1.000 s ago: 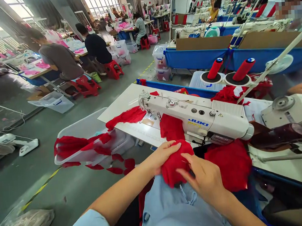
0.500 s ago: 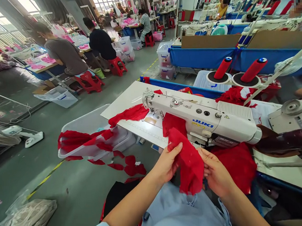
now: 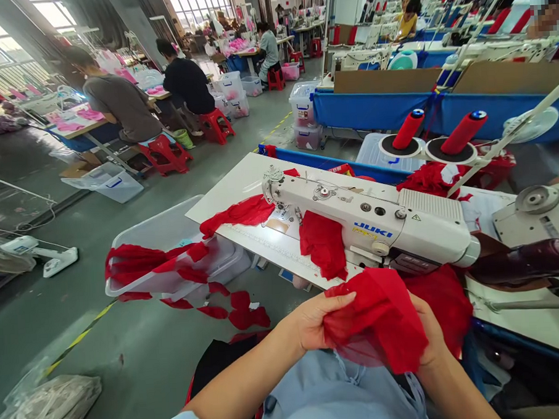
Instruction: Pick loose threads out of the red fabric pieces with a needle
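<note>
A thin red fabric piece (image 3: 377, 316) is spread between my two hands, in front of my light blue clothing. My left hand (image 3: 319, 319) grips its left edge, thumb on top. On the other side my right hand (image 3: 428, 333) is closed on the right edge, its fingers partly hidden behind the cloth. Just beyond stands a white JUKI sewing machine (image 3: 325, 195). Another red fabric piece (image 3: 322, 244) lies on the machine table (image 3: 232, 180) beside the needle area. A strip of red cloth (image 3: 238, 214) runs from under the machine head off the table's left edge.
A clear plastic bin (image 3: 136, 225) with red pieces draped over it stands left of the table. Two red thread cones (image 3: 408, 130) rise behind the machine. More red fabric (image 3: 441, 304) hangs at the right. Co-workers sit on red stools (image 3: 166, 154) farther off.
The fabric in my hands has been turned and spread wider. Both hands have moved slightly, the right one outward and down. The cloth on the table now shows more fully.
</note>
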A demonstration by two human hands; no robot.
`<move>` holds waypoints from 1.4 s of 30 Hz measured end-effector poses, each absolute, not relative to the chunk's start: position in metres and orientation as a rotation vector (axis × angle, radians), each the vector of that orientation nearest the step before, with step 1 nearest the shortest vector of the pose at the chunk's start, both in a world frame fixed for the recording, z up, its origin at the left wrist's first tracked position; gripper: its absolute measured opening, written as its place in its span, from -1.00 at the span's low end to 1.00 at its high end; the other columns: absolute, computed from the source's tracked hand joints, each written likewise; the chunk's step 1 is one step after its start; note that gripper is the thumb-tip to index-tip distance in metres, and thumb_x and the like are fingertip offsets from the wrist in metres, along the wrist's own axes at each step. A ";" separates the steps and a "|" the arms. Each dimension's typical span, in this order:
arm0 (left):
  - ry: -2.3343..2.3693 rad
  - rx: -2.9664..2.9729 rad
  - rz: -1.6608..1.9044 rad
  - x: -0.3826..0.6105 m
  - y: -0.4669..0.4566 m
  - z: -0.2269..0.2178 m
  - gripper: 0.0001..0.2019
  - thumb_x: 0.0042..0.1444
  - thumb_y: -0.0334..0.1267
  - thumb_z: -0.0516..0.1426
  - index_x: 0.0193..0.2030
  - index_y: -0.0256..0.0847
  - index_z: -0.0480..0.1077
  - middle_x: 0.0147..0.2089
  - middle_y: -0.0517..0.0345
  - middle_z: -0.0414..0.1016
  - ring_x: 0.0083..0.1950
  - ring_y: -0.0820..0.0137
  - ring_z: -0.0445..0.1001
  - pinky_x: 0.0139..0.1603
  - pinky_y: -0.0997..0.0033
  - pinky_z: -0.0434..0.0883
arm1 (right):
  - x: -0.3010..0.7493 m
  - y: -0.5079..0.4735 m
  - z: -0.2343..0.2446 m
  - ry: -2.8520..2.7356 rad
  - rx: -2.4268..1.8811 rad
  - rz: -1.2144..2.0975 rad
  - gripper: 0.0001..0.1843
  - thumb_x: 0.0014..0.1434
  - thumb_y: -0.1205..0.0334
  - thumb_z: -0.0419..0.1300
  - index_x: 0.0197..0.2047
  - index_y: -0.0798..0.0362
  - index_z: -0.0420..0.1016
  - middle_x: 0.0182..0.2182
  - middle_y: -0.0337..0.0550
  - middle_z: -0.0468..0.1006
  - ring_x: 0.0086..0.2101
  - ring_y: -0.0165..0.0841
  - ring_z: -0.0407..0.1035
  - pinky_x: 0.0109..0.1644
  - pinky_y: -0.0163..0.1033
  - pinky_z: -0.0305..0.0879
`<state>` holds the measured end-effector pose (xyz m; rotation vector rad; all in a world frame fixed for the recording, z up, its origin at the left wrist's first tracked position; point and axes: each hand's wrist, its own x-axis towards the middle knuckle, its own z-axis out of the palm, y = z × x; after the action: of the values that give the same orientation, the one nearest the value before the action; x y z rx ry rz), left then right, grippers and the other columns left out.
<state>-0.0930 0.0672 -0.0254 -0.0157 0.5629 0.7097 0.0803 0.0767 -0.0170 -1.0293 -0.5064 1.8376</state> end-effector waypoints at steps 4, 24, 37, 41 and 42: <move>0.640 0.073 1.048 -0.089 0.067 -0.015 -0.64 -0.21 -0.25 0.45 -0.25 -0.32 0.55 -0.29 0.03 0.65 -0.24 0.31 0.62 -0.09 0.36 0.53 | 0.084 0.082 -0.019 -0.621 -1.201 1.709 -0.65 -0.31 0.07 0.50 -0.41 0.03 0.60 -0.59 -0.21 0.56 -0.63 -0.36 0.38 -0.52 -0.24 0.38; 0.979 0.435 1.227 -0.076 0.053 0.004 -0.70 -0.17 -0.09 0.41 -0.41 -0.28 0.55 -0.41 0.12 0.59 -0.35 0.41 0.52 -0.22 0.43 0.47 | 0.061 0.069 0.000 -1.792 -1.310 0.603 -0.81 0.19 0.20 0.12 -0.33 0.06 0.54 -0.59 -0.27 0.41 -0.60 -0.45 0.25 -0.51 -0.37 0.21; 0.955 0.373 1.170 -0.075 0.057 -0.002 -0.67 -0.17 -0.10 0.41 -0.37 -0.31 0.54 -0.41 0.10 0.59 -0.37 0.38 0.55 -0.20 0.36 0.49 | 0.069 0.070 0.008 -1.907 -1.305 0.417 -0.78 0.27 0.17 0.11 -0.33 0.01 0.54 -0.49 -0.19 0.52 -0.52 -0.41 0.37 -0.46 -0.35 0.21; 0.973 0.438 1.188 -0.072 0.058 -0.005 -0.69 -0.16 -0.10 0.41 -0.42 -0.31 0.53 -0.42 0.09 0.59 -0.36 0.39 0.54 -0.20 0.39 0.50 | 0.064 0.067 0.002 -1.820 -1.366 0.540 -0.75 0.22 0.15 0.13 -0.44 0.00 0.52 -0.55 -0.18 0.45 -0.54 -0.41 0.30 -0.47 -0.32 0.17; 0.968 0.404 1.180 -0.072 0.058 -0.006 -0.68 -0.18 -0.10 0.41 -0.40 -0.31 0.53 -0.40 0.08 0.60 -0.36 0.37 0.55 -0.20 0.36 0.51 | 0.064 0.068 0.001 -1.768 -1.376 0.587 -0.74 0.23 0.14 0.11 -0.44 0.01 0.49 -0.57 -0.20 0.43 -0.55 -0.41 0.28 -0.48 -0.32 0.17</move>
<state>-0.0720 0.0585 -0.0057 0.4038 0.9675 1.1797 0.0642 0.0681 0.0014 -1.3761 -1.7677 0.5875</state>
